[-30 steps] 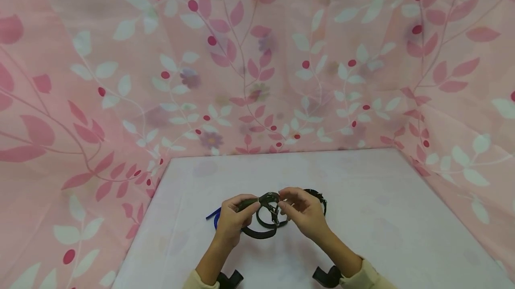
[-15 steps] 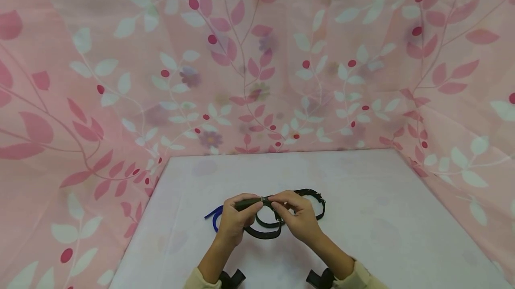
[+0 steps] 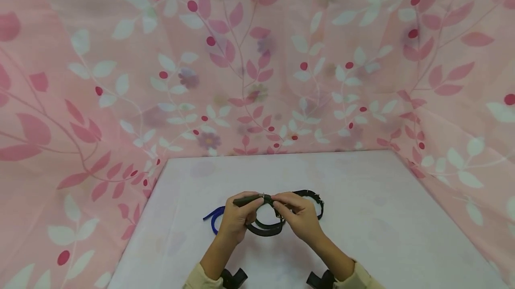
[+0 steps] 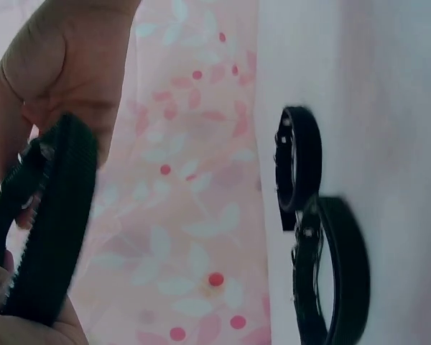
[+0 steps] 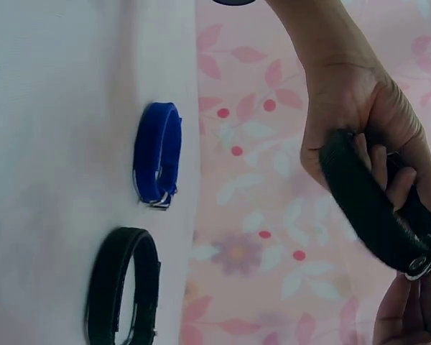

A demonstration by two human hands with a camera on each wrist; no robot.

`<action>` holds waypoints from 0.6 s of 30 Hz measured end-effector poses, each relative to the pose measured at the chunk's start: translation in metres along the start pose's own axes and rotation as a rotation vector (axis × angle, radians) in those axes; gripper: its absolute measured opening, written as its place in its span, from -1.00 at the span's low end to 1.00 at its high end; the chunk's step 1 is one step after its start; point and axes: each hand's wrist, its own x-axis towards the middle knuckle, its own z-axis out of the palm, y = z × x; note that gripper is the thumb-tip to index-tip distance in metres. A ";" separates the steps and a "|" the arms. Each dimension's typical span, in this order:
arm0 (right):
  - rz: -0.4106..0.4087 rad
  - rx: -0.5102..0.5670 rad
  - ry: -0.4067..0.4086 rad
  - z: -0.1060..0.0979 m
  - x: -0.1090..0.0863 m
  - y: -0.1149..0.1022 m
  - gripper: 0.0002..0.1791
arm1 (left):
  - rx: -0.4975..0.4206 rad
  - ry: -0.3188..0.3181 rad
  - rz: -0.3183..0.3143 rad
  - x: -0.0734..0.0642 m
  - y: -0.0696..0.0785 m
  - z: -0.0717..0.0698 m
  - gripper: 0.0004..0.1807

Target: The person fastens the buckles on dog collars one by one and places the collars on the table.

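Note:
A dark green collar (image 3: 246,200), closed into a loop with a metal buckle, is held up above the table. My left hand (image 3: 235,219) grips its strap, and in the right wrist view the fingers of that hand curl inside the loop. With thumb and fingertips my right hand (image 3: 302,217) pinches the strap beside the buckle (image 5: 420,266). That hand's fingers partly hide the strap end. On the table behind my left hand lies a blue collar (image 5: 156,152). Beyond my right hand lies a dark collar (image 3: 318,200); another dark collar (image 4: 350,266) lies near the middle.
The white table (image 3: 362,217) reaches back to a pink curtain (image 3: 281,56) printed with leaves, which also hangs on both sides. A black wrist mount (image 3: 235,278) sits under the left sleeve, and a second one (image 3: 320,279) under the right.
My right hand has moved left to the buckle and pinches the strap there. The tangled-looking strap end near it has been drawn in close. My left hand keeps its grip, barely moving.

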 end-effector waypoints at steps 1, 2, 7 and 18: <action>0.007 -0.009 0.009 -0.001 0.000 -0.001 -0.78 | -0.003 -0.002 -0.009 0.001 -0.001 0.001 -0.92; 0.005 -0.020 0.013 -0.001 0.001 -0.001 -0.79 | -0.007 0.006 -0.021 0.002 -0.002 0.003 -0.92; 0.007 -0.034 -0.016 -0.004 0.001 -0.003 -0.77 | -0.044 0.048 -0.064 0.005 -0.008 0.007 -0.93; 0.210 -0.181 -0.155 -0.033 -0.020 0.012 -0.57 | -0.076 0.031 -0.131 0.007 -0.018 0.018 -0.89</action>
